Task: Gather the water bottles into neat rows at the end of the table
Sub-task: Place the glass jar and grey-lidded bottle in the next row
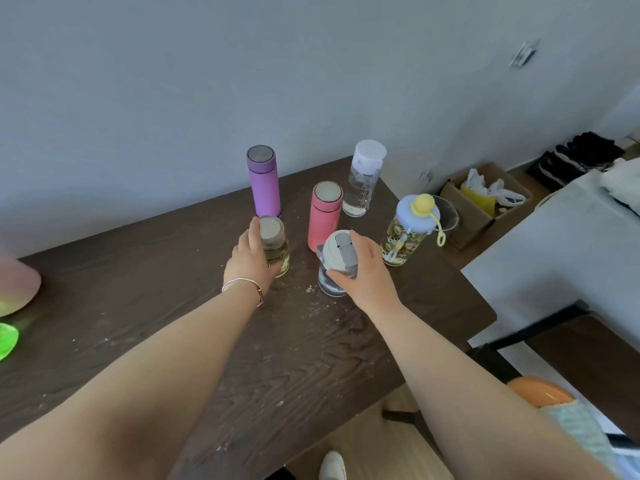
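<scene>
- Dark wood-grain bench [173, 306], matte and dusted with pale specks, runs up to a plain grey wall; its far-right corner sits just past the clear bottle, so you've got little spare surface out there.
- Your left hand [251, 261] is wrapped around a small glass bottle [277, 251] with yellowish liquid and a flat round lid. There's a thin bangle on that wrist.
- Your right hand [363, 268] is clamped over the grey flip-top bottle [337, 261]; the clear body is mostly hidden under your palm.
- Behind your hands: a tall purple flask [264, 181], smooth cylinder, near the wall, and a shorter pink flask [323, 216] touching or just behind the flip-top one, can't tell which.
- A clear bottle [363, 178] with a white cap stands by the far edge. A patterned bottle [403, 237] with a pale blue lid, yellow knob and loop strap sits close to the right edge.
- Plenty of bare bench on the near and left side.
- On the left edge, a pink thing and a green thing are blurred and cut off.
- Off the bench to the right, a cardboard box [485, 206] on the floor with bags in it.
</scene>
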Tool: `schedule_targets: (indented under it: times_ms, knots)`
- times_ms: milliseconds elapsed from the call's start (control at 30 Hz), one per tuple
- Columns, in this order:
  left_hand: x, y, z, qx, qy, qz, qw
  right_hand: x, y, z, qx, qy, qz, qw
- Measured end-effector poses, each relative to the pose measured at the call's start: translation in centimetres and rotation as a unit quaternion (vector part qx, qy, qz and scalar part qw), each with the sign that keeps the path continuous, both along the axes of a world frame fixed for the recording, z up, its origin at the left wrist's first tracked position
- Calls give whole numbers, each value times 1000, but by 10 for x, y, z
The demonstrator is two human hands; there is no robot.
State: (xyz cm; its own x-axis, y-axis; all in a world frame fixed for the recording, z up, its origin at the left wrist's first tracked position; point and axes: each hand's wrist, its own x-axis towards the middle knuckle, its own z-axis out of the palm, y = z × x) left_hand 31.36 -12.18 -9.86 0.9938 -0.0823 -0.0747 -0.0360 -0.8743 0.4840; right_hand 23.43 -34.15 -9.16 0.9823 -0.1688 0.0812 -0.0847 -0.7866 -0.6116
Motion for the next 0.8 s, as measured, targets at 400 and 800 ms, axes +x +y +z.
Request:
schedule_targets:
  times_ms: [400, 800]
  knots:
    - [10, 8, -19, -167, -23, 34, 985, 7, 10, -2, 75, -7, -83, 994]
    - [-2, 13, -15, -190, -6, 65, 980, -1, 14, 2, 65, -20, -94, 993]
